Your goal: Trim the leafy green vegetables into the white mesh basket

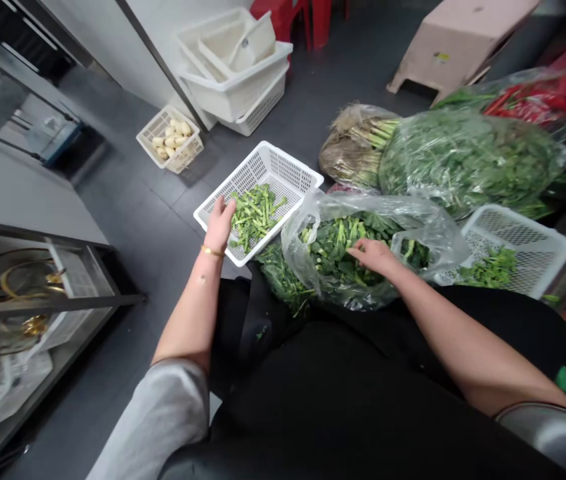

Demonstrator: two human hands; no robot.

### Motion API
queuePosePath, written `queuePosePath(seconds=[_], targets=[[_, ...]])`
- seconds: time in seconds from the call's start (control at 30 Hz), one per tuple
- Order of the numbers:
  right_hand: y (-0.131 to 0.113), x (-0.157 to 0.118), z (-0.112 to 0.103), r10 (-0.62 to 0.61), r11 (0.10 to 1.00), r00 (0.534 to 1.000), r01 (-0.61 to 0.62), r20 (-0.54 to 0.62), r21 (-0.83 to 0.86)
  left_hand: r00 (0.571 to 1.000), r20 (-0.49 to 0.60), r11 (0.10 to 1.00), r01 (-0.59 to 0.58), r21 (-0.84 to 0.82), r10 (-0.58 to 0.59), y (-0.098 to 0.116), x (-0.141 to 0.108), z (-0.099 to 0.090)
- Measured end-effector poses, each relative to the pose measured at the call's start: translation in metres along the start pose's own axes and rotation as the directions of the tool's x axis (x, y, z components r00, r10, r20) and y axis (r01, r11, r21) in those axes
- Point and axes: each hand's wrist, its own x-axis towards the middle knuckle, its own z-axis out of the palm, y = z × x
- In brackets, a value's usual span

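Note:
My left hand [220,225] rests at the near rim of a white plastic basket [283,165], with its fingers apart beside a heap of cut green vegetable stems [253,217] lying inside. My right hand [373,257] reaches into a clear plastic bag [427,230] and lies on the dark leafy greens [335,243] in it, fingers spread. I cannot see anything held in either hand. More leaves spill out at the bag's lower left, next to my lap.
Bagged greens [467,160], bagged spring onions [357,150] and red chillies [543,100] lie ahead to the right. A white basket of herbs [517,250] sits to my right, and a basket of peeled garlic or ginger [170,139] stands on the floor. White tubs [233,67] are stacked by the wall, with a metal shelf [37,293] on the left.

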Motion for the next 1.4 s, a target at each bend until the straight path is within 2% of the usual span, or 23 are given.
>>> queuePosePath(seconds=[0.07,0.17,0.23,0.3,0.43,0.53,0.67,0.73,0.8,0.83,0.87,0.9,0.93,1.0,1.03,1.07,1.1,1.2,1.23,1.27,1.3,1.4], targets=[[0.025,0.034,-0.001,0.208,0.971,0.978,-0.209,0.024,0.116,0.991,0.126,0.999,0.036,-0.015,-0.034,-0.002,-0.018,0.009],[0.031,0.072,0.020,0.395,0.873,0.908,-0.419,0.143,0.250,0.973,0.228,0.998,0.019,0.066,-0.033,-0.007,-0.042,0.032],[0.024,0.092,0.040,0.453,0.846,0.879,-0.477,0.151,0.238,0.966,0.258,0.995,0.003,0.100,-0.029,-0.010,-0.042,0.044],[0.017,0.111,0.057,0.504,0.833,0.857,-0.516,0.108,0.198,0.955,0.294,0.994,-0.004,0.110,-0.029,-0.011,-0.035,0.051],[0.019,0.132,0.070,0.577,0.805,0.816,-0.573,0.024,0.154,0.920,0.392,0.974,-0.084,0.210,-0.005,-0.009,-0.020,0.055],[0.030,0.121,0.067,0.547,0.828,0.837,-0.542,0.005,0.141,0.891,0.453,0.955,-0.154,0.255,0.024,-0.005,-0.019,0.055],[0.031,0.078,0.057,0.421,0.903,0.907,-0.418,-0.009,0.101,0.890,0.452,0.964,-0.166,0.209,0.055,0.002,-0.027,0.052],[0.023,0.052,0.047,0.312,0.947,0.950,-0.310,-0.011,0.079,0.887,0.461,0.988,-0.096,0.119,0.031,0.003,-0.032,0.050],[0.012,0.026,0.031,0.204,0.977,0.979,-0.202,-0.021,0.066,0.866,0.495,0.997,0.081,-0.009,-0.066,0.001,-0.041,0.051],[0.007,0.013,0.021,0.129,0.990,0.990,-0.126,-0.051,0.060,0.836,0.531,0.975,0.209,-0.075,-0.138,-0.001,-0.046,0.052],[0.001,0.001,0.008,0.032,0.998,0.994,-0.028,-0.105,0.048,0.775,0.594,0.928,0.352,-0.123,-0.215,-0.003,-0.053,0.056],[-0.005,-0.011,-0.005,-0.081,0.996,0.980,0.087,-0.180,0.023,0.680,0.679,0.859,0.492,-0.142,-0.277,-0.005,-0.061,0.062],[-0.011,-0.024,-0.018,-0.203,0.978,0.943,0.206,-0.264,-0.019,0.558,0.770,0.780,0.612,-0.130,-0.309,-0.008,-0.070,0.069],[-0.024,-0.051,-0.040,-0.427,0.903,0.814,0.405,-0.395,-0.142,0.285,0.920,0.644,0.763,-0.048,-0.269,-0.010,-0.092,0.089],[-0.032,-0.065,-0.047,-0.511,0.858,0.746,0.471,-0.426,-0.204,0.197,0.956,0.598,0.801,-0.029,-0.217,-0.009,-0.104,0.100],[-0.040,-0.079,-0.051,-0.590,0.806,0.678,0.531,-0.438,-0.263,0.163,0.973,0.553,0.832,-0.048,-0.161,-0.008,-0.115,0.111],[-0.048,-0.092,-0.051,-0.668,0.741,0.605,0.592,-0.433,-0.317,0.200,0.974,0.502,0.856,-0.122,-0.104,-0.004,-0.125,0.119],[-0.069,-0.123,-0.037,-0.838,0.527,0.376,0.743,-0.395,-0.412,0.530,0.848,0.360,0.794,-0.491,-0.012,0.012,-0.143,0.128],[-0.076,-0.128,-0.032,-0.862,0.476,0.315,0.771,-0.398,-0.422,0.611,0.792,0.341,0.747,-0.571,-0.013,0.018,-0.145,0.125],[-0.082,-0.131,-0.027,-0.871,0.444,0.268,0.789,-0.413,-0.426,0.659,0.752,0.340,0.712,-0.614,-0.022,0.024,-0.146,0.121],[-0.088,-0.133,-0.024,-0.871,0.426,0.235,0.798,-0.431,-0.427,0.686,0.727,0.349,0.689,-0.635,-0.031,0.030,-0.145,0.115],[-0.105,-0.128,-0.027,-0.882,0.374,0.164,0.814,-0.441,-0.444,0.744,0.668,0.338,0.637,-0.693,-0.033,0.043,-0.141,0.098]])
